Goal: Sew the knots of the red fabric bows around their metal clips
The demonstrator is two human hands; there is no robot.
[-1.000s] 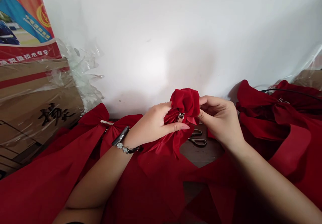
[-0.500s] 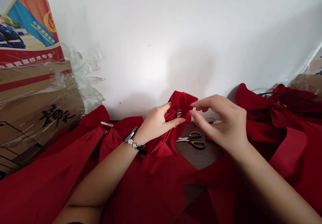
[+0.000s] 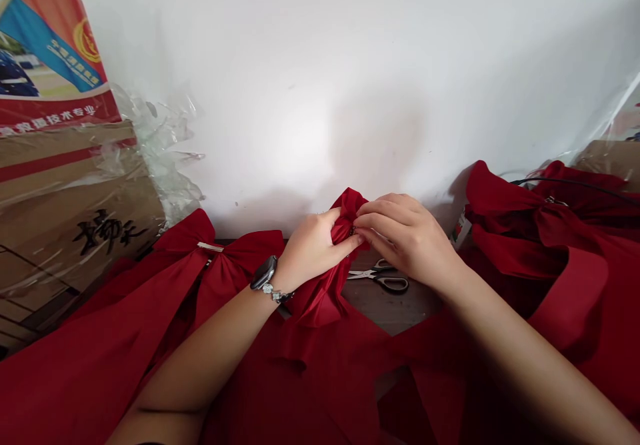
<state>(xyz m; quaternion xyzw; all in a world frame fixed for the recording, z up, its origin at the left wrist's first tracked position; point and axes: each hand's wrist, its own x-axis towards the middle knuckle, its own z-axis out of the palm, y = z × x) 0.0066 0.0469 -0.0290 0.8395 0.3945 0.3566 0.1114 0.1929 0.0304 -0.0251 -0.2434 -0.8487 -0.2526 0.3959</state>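
A gathered bunch of red cloth (image 3: pixel 327 285) stands up at the centre, in front of the white wall. My left hand (image 3: pixel 310 245), with a watch on its wrist, is closed round the gathered neck of the cloth. My right hand (image 3: pixel 405 235) is closed too, its fingertips pinching the top of the same bunch just right of my left thumb. The small metal clip on the cloth is hidden by my fingers. Black-handled scissors (image 3: pixel 383 278) lie on the wooden table just under my right hand.
More red cloth bows lie to the left (image 3: pixel 210 258) and piled at the right (image 3: pixel 545 232). A cardboard box wrapped in clear plastic (image 3: pixel 75 198) stands at the left. A bare patch of brown table (image 3: pixel 400 308) shows below the scissors.
The puffed red top has been pressed down and is now smaller. My right hand moved left from beside the bunch onto its top, and both hands came together.
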